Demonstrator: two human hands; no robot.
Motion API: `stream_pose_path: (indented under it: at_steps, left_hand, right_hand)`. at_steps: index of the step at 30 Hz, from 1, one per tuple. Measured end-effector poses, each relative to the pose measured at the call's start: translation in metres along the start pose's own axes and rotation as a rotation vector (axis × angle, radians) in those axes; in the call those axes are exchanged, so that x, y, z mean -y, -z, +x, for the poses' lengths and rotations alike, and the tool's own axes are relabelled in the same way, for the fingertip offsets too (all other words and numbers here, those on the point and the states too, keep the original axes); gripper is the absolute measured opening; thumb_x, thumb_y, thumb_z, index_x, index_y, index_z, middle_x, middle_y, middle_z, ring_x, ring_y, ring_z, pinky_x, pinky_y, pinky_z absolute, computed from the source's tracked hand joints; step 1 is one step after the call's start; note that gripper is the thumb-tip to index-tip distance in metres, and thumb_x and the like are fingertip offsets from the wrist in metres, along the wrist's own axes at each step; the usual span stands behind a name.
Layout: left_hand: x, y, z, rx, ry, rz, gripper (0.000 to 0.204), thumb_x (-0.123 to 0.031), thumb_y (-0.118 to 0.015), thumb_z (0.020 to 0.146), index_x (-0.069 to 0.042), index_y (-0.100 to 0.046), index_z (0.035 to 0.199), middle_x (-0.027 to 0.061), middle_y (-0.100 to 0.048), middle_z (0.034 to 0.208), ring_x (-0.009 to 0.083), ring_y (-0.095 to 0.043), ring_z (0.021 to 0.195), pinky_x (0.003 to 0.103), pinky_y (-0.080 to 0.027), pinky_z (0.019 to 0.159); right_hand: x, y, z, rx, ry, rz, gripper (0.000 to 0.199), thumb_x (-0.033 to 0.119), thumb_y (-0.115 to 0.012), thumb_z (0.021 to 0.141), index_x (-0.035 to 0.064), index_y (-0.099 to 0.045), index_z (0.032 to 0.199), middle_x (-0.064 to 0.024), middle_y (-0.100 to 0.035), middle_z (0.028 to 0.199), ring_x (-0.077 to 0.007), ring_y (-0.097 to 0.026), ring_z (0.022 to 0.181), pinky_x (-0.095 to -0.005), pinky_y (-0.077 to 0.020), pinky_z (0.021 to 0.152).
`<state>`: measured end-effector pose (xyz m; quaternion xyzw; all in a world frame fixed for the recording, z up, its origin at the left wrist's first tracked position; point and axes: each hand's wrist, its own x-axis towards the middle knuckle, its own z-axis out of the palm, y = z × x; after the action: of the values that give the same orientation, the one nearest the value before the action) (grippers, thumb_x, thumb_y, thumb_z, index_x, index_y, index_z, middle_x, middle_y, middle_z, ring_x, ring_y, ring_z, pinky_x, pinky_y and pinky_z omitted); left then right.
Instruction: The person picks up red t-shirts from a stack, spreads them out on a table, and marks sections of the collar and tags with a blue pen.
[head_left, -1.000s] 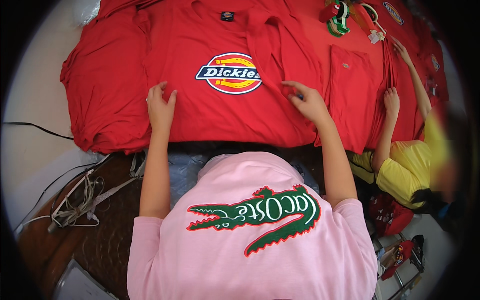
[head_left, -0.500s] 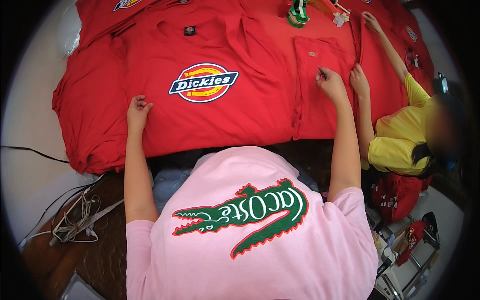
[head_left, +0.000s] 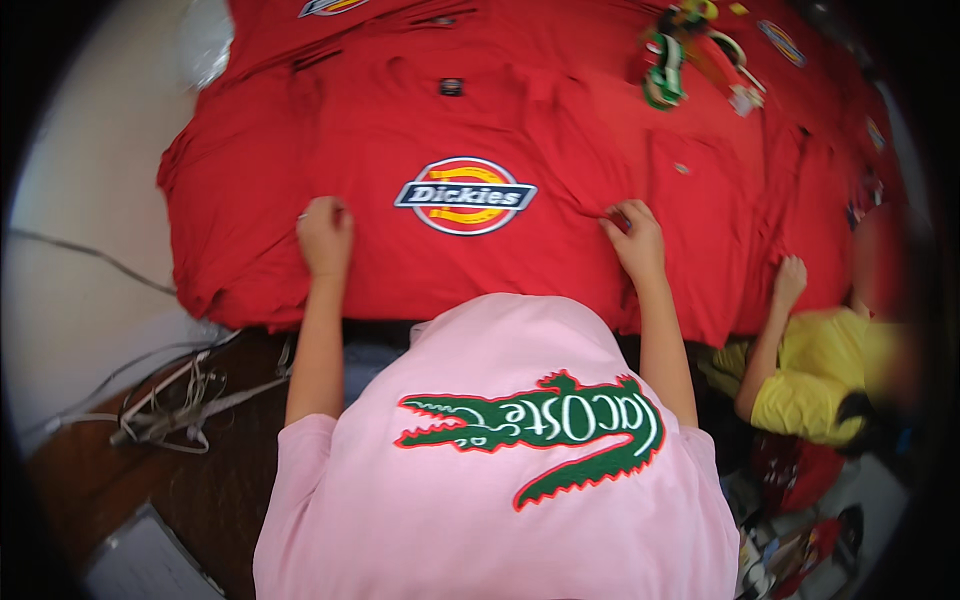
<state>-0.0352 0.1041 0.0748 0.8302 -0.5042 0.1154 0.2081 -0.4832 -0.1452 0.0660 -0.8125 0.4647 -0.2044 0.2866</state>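
A red T-shirt point(head_left: 400, 262) lies spread on top of other red garments, its oval logo print point(head_left: 466, 196) facing up and its neck pointing away from me. My left hand point(head_left: 327, 240) is at the shirt's left side, fingers curled closed on the cloth. At the right side my right hand point(head_left: 638, 242) is closed too, thumb and forefinger pinching at the fabric where creases run in. A small dark thing shows within those right fingers, mostly hidden. Just right of that hand lies a folded red garment point(head_left: 690, 230) with a small patch.
Tape dispensers, one of them green point(head_left: 664, 75), rest on red cloth at the far right. A co-worker in a yellow top point(head_left: 820, 375) is close on my right, one hand point(head_left: 790, 280) near the cloth edge. Tangled cables point(head_left: 175, 405) lie lower left.
My right hand has left the folded garment and moved left to the spread shirt's side. The left hand stays at the shirt's left side. The view has shifted, and the co-worker's hands have drawn nearer.
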Motion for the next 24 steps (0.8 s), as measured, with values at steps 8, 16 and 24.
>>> stream_pose_path:
  at_steps: [8, 16, 24]
  left_hand:
    - [-0.092, -0.017, -0.067, 0.245, 0.066, -0.341, 0.020, -0.003, -0.065, 0.087, -0.003, -0.067, 0.108, 0.0129, -0.067, 0.120, 0.0326, -0.064, 0.115, 0.043, -0.051, 0.098]
    - [-0.082, 0.002, -0.099, 0.325, -0.003, -0.424, 0.030, 0.005, -0.057, 0.090, -0.004, -0.070, 0.115, 0.0133, -0.061, 0.142, 0.0324, -0.055, 0.136, 0.041, -0.044, 0.114]
    - [-0.048, 0.025, -0.050, 0.203, 0.167, -0.398, 0.025, 0.008, -0.058, 0.089, -0.006, -0.069, 0.106, 0.0107, -0.066, 0.117, 0.0330, -0.065, 0.110, 0.042, -0.051, 0.100]
  right_hand:
    - [0.066, -0.044, -0.018, 0.261, 0.282, -0.144, 0.021, 0.020, -0.074, 0.084, 0.0123, -0.072, 0.104, -0.0041, -0.068, 0.099, -0.0310, -0.069, 0.077, -0.0427, -0.0547, 0.066]
    - [0.070, -0.021, -0.010, 0.428, 0.186, -0.002, 0.027, 0.015, -0.067, 0.082, 0.0083, -0.074, 0.107, -0.0099, -0.067, 0.095, -0.0309, -0.068, 0.083, -0.0397, -0.0540, 0.073]
    - [0.070, -0.010, 0.000, 0.459, 0.191, -0.150, 0.023, 0.020, -0.073, 0.081, 0.0049, -0.071, 0.099, -0.0121, -0.064, 0.091, -0.0342, -0.067, 0.079, -0.0427, -0.0531, 0.070]
